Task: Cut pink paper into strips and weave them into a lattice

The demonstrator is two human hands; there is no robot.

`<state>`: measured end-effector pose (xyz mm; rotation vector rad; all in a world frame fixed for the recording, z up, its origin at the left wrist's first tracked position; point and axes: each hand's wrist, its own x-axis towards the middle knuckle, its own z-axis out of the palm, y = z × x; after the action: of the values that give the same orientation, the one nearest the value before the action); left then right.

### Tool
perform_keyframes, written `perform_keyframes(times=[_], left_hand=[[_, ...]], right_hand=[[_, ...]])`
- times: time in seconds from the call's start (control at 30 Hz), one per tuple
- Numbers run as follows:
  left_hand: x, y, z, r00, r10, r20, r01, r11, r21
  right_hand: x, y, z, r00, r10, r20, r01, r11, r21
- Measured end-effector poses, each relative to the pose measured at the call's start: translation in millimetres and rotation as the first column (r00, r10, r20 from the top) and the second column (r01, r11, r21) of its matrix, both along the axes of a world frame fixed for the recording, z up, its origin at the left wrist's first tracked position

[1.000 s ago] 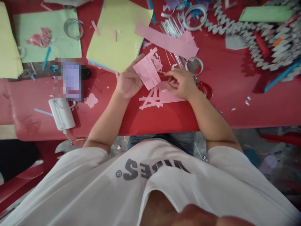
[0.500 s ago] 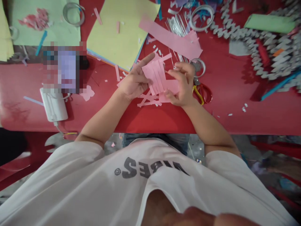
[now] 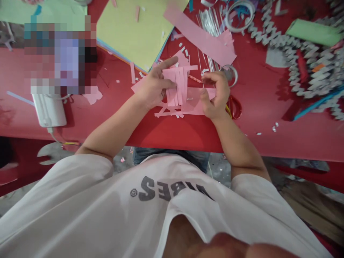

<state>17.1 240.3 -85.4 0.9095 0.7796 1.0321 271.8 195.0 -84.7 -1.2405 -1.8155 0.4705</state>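
Observation:
My left hand (image 3: 153, 85) pinches a pink paper piece cut into strips (image 3: 176, 85), holding it just above the red table (image 3: 268, 118). My right hand (image 3: 216, 94) is curled beside it, its fingers closed on a pink strip (image 3: 208, 93) that runs toward the slit piece. Loose pink strips (image 3: 169, 111) lie crossed on the table under both hands. Red-handled scissors (image 3: 235, 106) rest right behind my right hand.
A yellow-green paper sheet (image 3: 134, 32) and a long pink sheet (image 3: 201, 36) lie beyond the hands. Tape rolls (image 3: 238, 12), a grey folded paper chain (image 3: 309, 68) and a green sheet (image 3: 313, 32) fill the far right. A white device (image 3: 49, 111) sits at left.
The hands came together: my right hand rose from the table to the slit pink piece and now grips a strip at its right side. The camera view shifted downward.

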Motion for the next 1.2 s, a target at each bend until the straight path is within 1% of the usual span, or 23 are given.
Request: perform_keyframes(times=[0.07,0.13,0.2,0.27,0.3,0.37,0.43,0.5,0.6,0.7,0.77,0.8,0.87,0.9,0.97,1.0,1.03,1.07,1.1,1.17,1.2], left_hand=[[1,-2,5.1,1.000,0.021,-0.021,-0.022,0.999,-0.050],[0,-4,13.1,0.998,0.045,-0.031,-0.049,0.992,-0.116],[-2,-4,19.8,0.997,0.077,-0.014,-0.078,0.984,-0.160],[-6,-2,23.2,0.993,0.116,-0.007,-0.115,0.975,-0.189],[-8,0,23.8,0.992,0.128,-0.010,-0.128,0.973,-0.191],[-11,2,24.4,0.990,0.141,-0.022,-0.143,0.973,-0.179],[-11,1,26.4,0.992,0.120,-0.032,-0.124,0.977,-0.172],[-8,-4,31.2,0.998,0.054,-0.033,-0.060,0.977,-0.203],[0,-16,40.8,0.998,-0.067,-0.006,0.063,0.956,-0.287],[9,-25,44.1,0.996,-0.094,0.008,0.092,0.947,-0.308],[11,-27,40.5,0.996,-0.088,0.004,0.086,0.961,-0.263],[10,-26,37.5,0.997,-0.075,-0.002,0.072,0.973,-0.219],[8,-23,30.6,1.000,-0.011,-0.022,0.009,0.997,-0.073],[7,-21,27.3,0.999,0.029,-0.037,-0.028,0.999,0.018],[5,-19,22.0,0.995,0.083,-0.057,-0.070,0.979,0.193],[5,-19,20.2,0.995,0.071,-0.065,-0.052,0.965,0.255],[6,-20,19.0,0.997,0.029,-0.072,-0.006,0.955,0.297],[8,-22,18.3,0.996,-0.041,-0.076,0.063,0.946,0.319],[10,-25,18.2,0.989,-0.124,-0.075,0.142,0.933,0.332],[15,-33,18.7,0.958,-0.277,-0.073,0.285,0.893,0.348],[18,-37,18.9,0.942,-0.327,-0.072,0.331,0.874,0.357]], right_hand=[[4,1,3.6,0.997,0.068,0.037,-0.068,0.998,-0.005],[8,3,8.5,0.982,0.135,0.131,-0.133,0.991,-0.023],[13,6,12.2,0.950,0.199,0.242,-0.192,0.980,-0.052],[17,10,13.3,0.924,0.209,0.320,-0.197,0.978,-0.071],[20,13,13.2,0.923,0.182,0.339,-0.168,0.983,-0.070],[25,18,13.1,0.931,0.084,0.355,-0.074,0.996,-0.042],[34,23,15.1,0.934,0.009,0.357,-0.007,1.000,-0.008],[47,27,20.0,0.931,-0.026,0.365,0.021,1.000,0.018],[72,31,26.8,0.903,-0.089,0.421,0.079,0.996,0.040],[92,34,23.8,0.853,-0.106,0.511,0.098,0.994,0.042],[99,38,17.9,0.834,-0.122,0.538,0.113,0.992,0.051],[100,40,15.6,0.829,-0.124,0.546,0.114,0.992,0.053],[97,42,14.7,0.829,-0.118,0.547,0.108,0.993,0.050],[94,42,16.3,0.839,-0.110,0.534,0.098,0.994,0.050],[81,36,22.5,0.875,-0.105,0.472,0.082,0.994,0.069],[73,32,26.0,0.899,-0.088,0.429,0.061,0.995,0.076],[63,26,29.1,0.918,-0.085,0.388,0.054,0.995,0.089],[53,19,31.3,0.934,-0.073,0.350,0.037,0.993,0.108],[43,13,32.4,0.943,-0.036,0.329,-0.002,0.994,0.112],[25,1,31.1,0.939,0.050,0.339,-0.091,0.990,0.109],[18,-3,29.1,0.936,0.070,0.344,-0.118,0.985,0.122]])
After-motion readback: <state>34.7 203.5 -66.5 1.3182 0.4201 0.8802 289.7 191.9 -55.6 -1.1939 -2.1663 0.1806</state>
